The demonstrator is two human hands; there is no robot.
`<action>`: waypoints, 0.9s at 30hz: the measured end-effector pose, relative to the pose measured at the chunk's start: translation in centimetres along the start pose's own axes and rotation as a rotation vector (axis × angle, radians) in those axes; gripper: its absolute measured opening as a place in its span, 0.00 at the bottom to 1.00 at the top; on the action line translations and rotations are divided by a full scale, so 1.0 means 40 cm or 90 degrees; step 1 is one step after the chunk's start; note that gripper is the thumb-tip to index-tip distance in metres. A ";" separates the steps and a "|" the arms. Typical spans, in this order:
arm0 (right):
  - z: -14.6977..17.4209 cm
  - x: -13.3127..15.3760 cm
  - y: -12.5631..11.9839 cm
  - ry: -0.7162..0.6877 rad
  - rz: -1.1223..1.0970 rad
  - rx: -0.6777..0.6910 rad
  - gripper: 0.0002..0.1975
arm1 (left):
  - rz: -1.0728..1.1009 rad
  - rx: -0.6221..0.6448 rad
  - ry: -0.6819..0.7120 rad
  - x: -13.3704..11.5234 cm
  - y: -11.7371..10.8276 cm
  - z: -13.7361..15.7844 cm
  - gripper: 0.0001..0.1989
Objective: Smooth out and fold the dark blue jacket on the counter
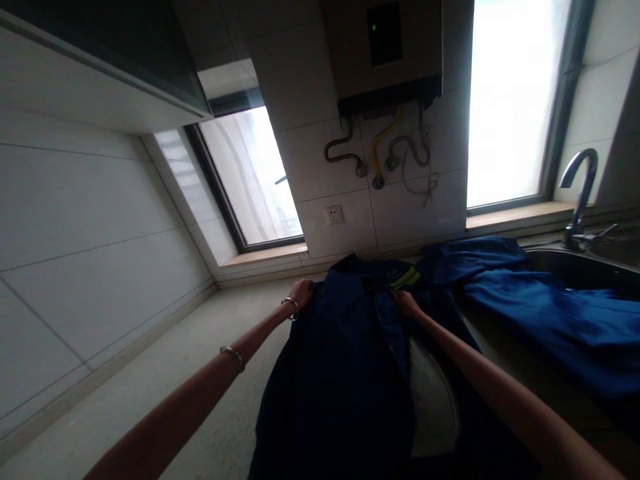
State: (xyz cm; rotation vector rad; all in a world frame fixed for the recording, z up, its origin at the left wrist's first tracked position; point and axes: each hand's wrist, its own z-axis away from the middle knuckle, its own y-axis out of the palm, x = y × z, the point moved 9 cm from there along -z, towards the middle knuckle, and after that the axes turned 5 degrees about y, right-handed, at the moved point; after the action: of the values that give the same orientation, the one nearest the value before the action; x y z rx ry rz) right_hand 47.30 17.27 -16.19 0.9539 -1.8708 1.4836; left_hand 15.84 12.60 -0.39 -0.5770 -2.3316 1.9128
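A dark blue garment (345, 360) with a yellow-green reflective strip lies spread on the light countertop (200, 373) in front of me. My left hand (301, 293) grips its far left edge near the collar; bracelets sit on that wrist and forearm. My right hand (406, 303) pinches the cloth at the far middle, just below the reflective strip. A second, brighter blue garment (540, 300) lies to the right, draped over the sink's edge.
A metal sink (580, 267) with a curved tap (580, 193) is at the right. A wall heater (385, 53) with hoses hangs on the tiled back wall above a socket (334, 215). Windows flank it. A tiled wall runs along the left.
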 end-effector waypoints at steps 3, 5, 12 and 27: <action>-0.010 -0.025 -0.020 0.002 -0.027 0.014 0.29 | -0.070 0.037 -0.005 0.053 0.021 0.003 0.15; -0.015 -0.040 -0.032 0.001 -0.044 0.024 0.29 | -0.089 0.050 0.009 0.074 0.032 0.000 0.15; -0.033 -0.104 -0.073 0.049 -0.095 -0.012 0.29 | 0.032 0.253 -0.120 0.124 0.050 0.089 0.31; -0.032 -0.128 -0.061 0.092 -0.149 0.018 0.33 | 0.152 0.704 -0.086 0.089 0.048 0.374 0.16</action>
State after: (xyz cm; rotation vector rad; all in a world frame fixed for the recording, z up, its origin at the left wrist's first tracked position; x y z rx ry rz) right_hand 52.26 19.14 -18.52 1.0124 -1.5816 1.4018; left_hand 8.68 0.14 -6.22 -0.5785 -0.9189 2.9284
